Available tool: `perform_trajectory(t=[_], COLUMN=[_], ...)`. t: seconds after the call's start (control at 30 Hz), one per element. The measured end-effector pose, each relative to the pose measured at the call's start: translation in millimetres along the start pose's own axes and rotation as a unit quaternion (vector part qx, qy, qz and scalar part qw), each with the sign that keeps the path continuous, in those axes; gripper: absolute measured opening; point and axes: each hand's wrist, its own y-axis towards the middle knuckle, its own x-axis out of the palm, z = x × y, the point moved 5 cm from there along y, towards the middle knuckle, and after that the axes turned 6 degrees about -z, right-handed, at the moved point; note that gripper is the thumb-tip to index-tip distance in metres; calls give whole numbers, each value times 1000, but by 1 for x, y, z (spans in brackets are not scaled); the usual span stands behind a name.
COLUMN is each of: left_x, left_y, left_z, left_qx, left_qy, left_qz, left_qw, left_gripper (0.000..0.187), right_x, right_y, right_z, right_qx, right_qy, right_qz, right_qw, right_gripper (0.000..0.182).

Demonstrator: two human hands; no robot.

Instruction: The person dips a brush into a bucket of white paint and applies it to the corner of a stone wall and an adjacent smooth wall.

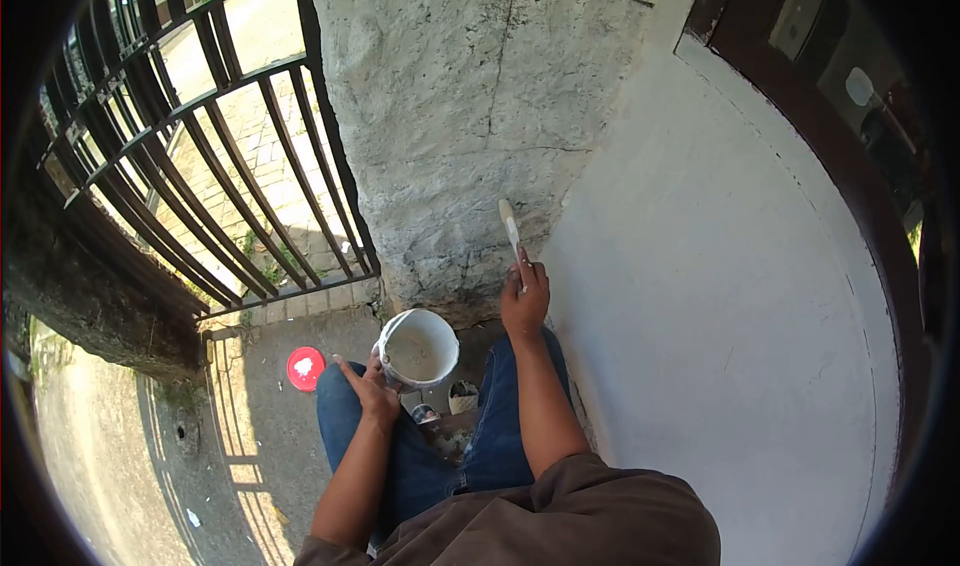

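Observation:
My right hand (525,301) is closed around the handle of a paintbrush (511,228), its pale bristles pointing up at the rough, whitish wall (430,156). The bristle end overlaps the lower part of that wall in this view. At my left knee, my left hand (373,391) grips the side of a white bucket (436,334), thumb stretched outward and fingers partly hidden by the bucket. The bucket tilts toward me between my knees, with pale smears on its rim and inside.
A red lid (306,368) with a white blob lies on the concrete floor left of my knee. A dark metal gate (235,156) stands to the left. Close on my right rises a smooth white wall (700,296), below a brown window frame (790,116). Cracks run down the rough wall.

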Motion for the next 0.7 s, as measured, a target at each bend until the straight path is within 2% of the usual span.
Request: perform_trajectory(t=[0.07, 0.1, 0.17, 0.23, 0.3, 0.37, 0.4, 0.47, 0.57, 0.7], left_x=[-1, -1, 1, 1, -1, 0, 0, 2, 4, -1], left_y=[2, 2, 1, 0, 2, 3, 1, 1, 0, 3], left_z=[0, -1, 1, -1, -1, -2, -1, 0, -1, -2], left_qx=[-2, -2, -4, -6, -7, -4, -4, 0, -1, -5], left_qy=[2, 3, 4, 5, -1, 2, 6, 6, 11, -8], left_qz=[1, 2, 3, 5, 0, 11, 23, 12, 4, 2], left_qw=[1000, 1000, 1000, 1000, 1000, 1000, 1000, 1000, 1000, 1000], left_gripper=[130, 130, 130, 130, 130, 128, 126, 125, 125, 128], right_x=[-7, -6, -1, 15, 10, 2, 2, -1, 9, 2], right_y=[1, 1, 3, -4, -2, -1, 0, 5, 5, 4], right_z=[-2, 0, 12, 36, 31, 28, 25, 18, 23, 20], right_qx=[6, 7, 76, 77, 77, 117, 117, 48, 92, 73], right_qy=[121, 120, 95, 99, 104, 144, 146, 108, 76, 69], right_qz=[69, 69, 33, 28, 25, 39, 37, 45, 2, 20], right_qw=[990, 990, 992, 992, 991, 982, 982, 992, 993, 995], right_gripper=[46, 46, 48, 46, 45, 45, 45, 46, 48, 47])
